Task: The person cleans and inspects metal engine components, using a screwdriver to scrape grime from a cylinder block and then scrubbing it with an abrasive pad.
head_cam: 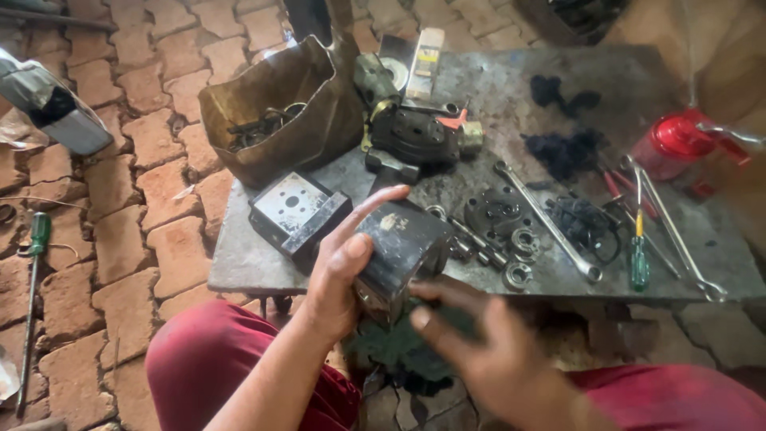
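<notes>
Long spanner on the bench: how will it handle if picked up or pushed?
The spanner looks like solid metal: probably stiff and heavy for its size. It lies flat on the bench, so it should slide, not roll. The grimy bench suggests it may be slippery.

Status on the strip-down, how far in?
Done: bearings, a round housing and a square block lie apart on the metal table, with a long spanner beside them. In hand: the left hand grips a dark metal body; the right hand is blurred just below it. Left: a larger dark assembly looks whole.

Left hand [339,275] around metal block [399,251]
</notes>
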